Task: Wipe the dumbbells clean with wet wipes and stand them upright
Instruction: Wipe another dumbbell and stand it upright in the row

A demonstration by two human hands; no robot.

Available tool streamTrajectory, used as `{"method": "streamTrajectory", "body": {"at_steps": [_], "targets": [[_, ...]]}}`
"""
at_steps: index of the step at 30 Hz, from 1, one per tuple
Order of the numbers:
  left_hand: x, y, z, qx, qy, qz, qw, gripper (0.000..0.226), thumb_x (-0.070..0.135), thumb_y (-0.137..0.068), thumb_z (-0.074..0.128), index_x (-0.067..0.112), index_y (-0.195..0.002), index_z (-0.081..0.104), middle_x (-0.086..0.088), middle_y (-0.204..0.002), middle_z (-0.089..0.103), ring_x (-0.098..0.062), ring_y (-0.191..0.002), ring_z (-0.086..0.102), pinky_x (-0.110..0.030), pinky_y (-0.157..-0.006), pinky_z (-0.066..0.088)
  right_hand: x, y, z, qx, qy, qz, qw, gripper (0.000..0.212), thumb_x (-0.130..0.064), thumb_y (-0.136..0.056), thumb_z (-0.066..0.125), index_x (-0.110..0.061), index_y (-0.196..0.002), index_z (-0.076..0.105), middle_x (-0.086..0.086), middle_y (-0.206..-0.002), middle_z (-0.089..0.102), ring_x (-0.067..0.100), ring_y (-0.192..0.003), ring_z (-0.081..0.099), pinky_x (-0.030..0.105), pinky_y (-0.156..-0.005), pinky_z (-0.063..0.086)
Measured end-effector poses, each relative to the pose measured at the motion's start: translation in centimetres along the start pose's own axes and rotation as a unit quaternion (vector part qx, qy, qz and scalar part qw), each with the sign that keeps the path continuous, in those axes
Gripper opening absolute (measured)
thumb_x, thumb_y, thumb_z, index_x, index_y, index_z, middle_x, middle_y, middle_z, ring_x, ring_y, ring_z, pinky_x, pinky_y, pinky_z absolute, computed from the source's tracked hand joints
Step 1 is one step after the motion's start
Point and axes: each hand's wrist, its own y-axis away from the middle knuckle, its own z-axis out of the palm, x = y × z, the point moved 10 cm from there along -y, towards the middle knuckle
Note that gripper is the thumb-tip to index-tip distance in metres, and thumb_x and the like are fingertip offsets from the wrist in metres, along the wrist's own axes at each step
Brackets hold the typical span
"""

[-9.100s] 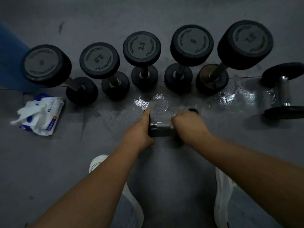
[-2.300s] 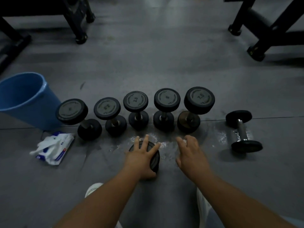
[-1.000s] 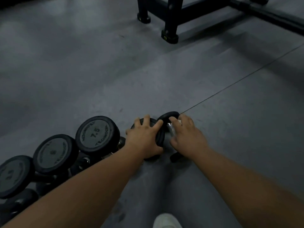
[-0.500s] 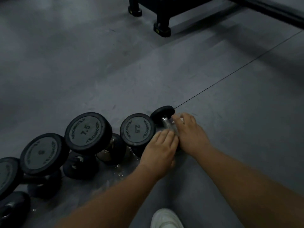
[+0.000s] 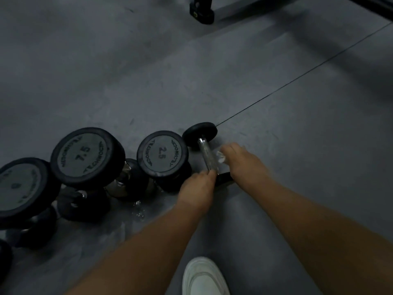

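Lying dumbbell (image 5: 205, 154) sits 3 o'clock of upright 2.5 dumbbell (image 5: 162, 154). L hand (image 5: 197, 188) pinches handle end, R hand (image 5: 244, 165) pinches wipe (image 5: 221, 157) on handle. Risk: wet chrome slips, rolls into neighbour.

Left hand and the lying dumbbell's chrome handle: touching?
Touching. Head view: the left hand curls onto the near end of the chrome handle, no gap showing.
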Motion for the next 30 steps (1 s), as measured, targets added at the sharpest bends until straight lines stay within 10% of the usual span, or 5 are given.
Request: {"method": "streamTrajectory", "body": {"at_steps": [11, 15, 20, 30], "targets": [[-3.3, 15.2, 2.3, -0.054, -0.041, 0.083, 0.994, 0.039, 0.016, -0.088, 0.036, 0.019, -0.122, 0.055, -0.007, -0.108, 0.057, -0.028, -0.099, 0.056, -0.038, -0.072, 0.053, -13.1, 9.5, 6.1, -0.237, 0.128, -0.149, 0.951, 0.022, -0.015, -0.093, 0.049, -0.018, -0.116, 0.050, 0.008, -0.121, 0.049, 0.030, -0.107, 0.057, 0.034, -0.077, 0.043], [-5.5, 22.4, 3.6, -0.097, -0.071, 0.107, 0.987, 0.036, 0.028, -0.050, 0.080, 0.030, -0.083, 0.065, 0.009, -0.074, 0.056, -0.013, -0.062, 0.058, -0.021, -0.040, 0.039, -19.4, 15.3, 9.0, -0.296, 0.160, -0.278, 0.900, 0.028, -0.009, -0.093, 0.049, -0.016, -0.120, 0.051, 0.008, -0.122, 0.049, 0.031, -0.105, 0.059, 0.038, -0.074, 0.044], [-10.9, 29.7, 3.9, -0.069, -0.090, 0.083, 0.990, 0.041, 0.026, -0.048, 0.088, 0.029, -0.082, 0.065, 0.008, -0.076, 0.059, -0.015, -0.064, 0.059, -0.022, -0.041, 0.044, -26.1, 18.7, 10.3, -0.308, 0.191, -0.402, 0.841, 0.034, -0.009, -0.088, 0.056, -0.015, -0.121, 0.049, 0.007, -0.121, 0.048, 0.029, -0.100, 0.060, 0.034, -0.069, 0.041], [-21.6, 38.6, 1.7, 0.030, -0.086, -0.005, 0.996, 0.026, 0.033, -0.070, 0.084, 0.028, -0.082, 0.062, 0.006, -0.078, 0.056, -0.017, -0.072, 0.059, -0.027, -0.053, 0.046, -37.7, 21.6, 20.0, -0.263, 0.070, -0.365, 0.890, 0.049, -0.009, -0.093, 0.046, -0.013, -0.141, 0.034, 0.004, -0.153, 0.012, 0.031, -0.117, 0.054, 0.042, -0.092, 0.050]]}}
